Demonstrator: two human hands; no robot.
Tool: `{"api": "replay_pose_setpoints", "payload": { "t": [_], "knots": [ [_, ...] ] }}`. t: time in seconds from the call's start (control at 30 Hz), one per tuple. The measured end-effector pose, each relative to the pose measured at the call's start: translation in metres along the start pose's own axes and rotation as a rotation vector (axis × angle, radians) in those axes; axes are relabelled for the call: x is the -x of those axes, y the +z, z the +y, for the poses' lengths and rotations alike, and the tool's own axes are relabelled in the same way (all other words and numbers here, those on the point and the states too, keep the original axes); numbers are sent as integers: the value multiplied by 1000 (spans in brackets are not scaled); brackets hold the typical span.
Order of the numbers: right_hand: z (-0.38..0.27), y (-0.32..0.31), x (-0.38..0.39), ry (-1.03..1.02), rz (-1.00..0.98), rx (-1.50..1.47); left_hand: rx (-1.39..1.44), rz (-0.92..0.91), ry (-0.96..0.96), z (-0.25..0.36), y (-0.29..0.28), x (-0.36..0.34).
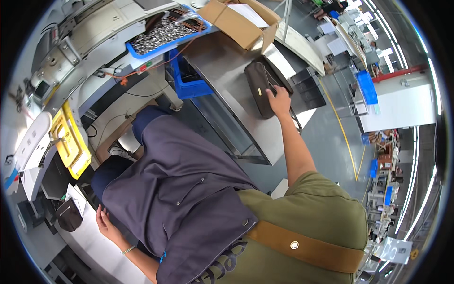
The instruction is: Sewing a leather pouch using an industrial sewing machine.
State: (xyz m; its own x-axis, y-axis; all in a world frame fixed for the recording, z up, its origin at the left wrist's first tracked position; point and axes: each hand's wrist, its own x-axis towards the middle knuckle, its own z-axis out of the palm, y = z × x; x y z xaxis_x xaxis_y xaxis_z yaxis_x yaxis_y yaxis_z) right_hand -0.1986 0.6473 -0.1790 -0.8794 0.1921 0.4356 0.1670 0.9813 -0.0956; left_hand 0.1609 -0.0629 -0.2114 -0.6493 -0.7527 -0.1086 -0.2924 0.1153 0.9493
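A dark brown leather bag [259,92] with a small gold plate lies on the steel table [265,139] at upper centre. My right hand [279,99] grips it at its right side, near a strap. At lower left, my left hand [108,223] is open with loosely curved fingers, beside my grey apron. A small dark brown zipped pouch [69,215] lies to its left on a pale surface, not touched by the hand.
A blue bin [189,87] sits beside the steel table, below a blue tray of metal pieces [161,40] and an open cardboard box [229,23]. A machine with a yellow fixture [71,142] is at left. Workbenches and a distant person [331,8] are at right.
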Motion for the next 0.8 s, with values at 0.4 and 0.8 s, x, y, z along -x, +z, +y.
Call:
{"api": "replay_pose_setpoints", "payload": {
  "t": [0.4,0.8],
  "knots": [
    [13,40,-13,395,-373,-485,-30,-188,120,78,50,9],
    [-307,-192,75,-1187,-806,-841,-392,-479,858,261,112,84]
  ]
}}
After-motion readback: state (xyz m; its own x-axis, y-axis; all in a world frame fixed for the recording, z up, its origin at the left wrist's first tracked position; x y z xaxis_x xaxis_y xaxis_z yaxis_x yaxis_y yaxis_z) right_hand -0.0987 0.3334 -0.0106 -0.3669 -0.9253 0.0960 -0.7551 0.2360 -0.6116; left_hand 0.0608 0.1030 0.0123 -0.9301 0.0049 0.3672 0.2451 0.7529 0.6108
